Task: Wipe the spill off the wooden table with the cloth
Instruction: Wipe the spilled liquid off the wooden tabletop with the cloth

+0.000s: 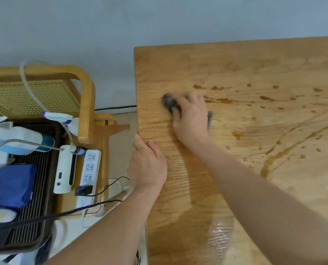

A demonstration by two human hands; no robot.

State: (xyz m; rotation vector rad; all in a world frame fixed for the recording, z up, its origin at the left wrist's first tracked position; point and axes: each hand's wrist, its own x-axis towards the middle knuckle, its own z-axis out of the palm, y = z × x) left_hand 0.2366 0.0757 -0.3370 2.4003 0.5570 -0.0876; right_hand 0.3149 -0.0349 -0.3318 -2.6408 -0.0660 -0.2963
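The wooden desk (178,188) fills the right of the scene, its left edge running near to far. Brown spill (226,101) lies in streaks and drops across its far and right parts. A grey cloth (169,101) lies bunched on it near the far left, and a wet sheen shows at the near edge.

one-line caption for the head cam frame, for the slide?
Right hand presses a grey cloth on the wooden table beside brown spill streaks; left hand braces the edge.
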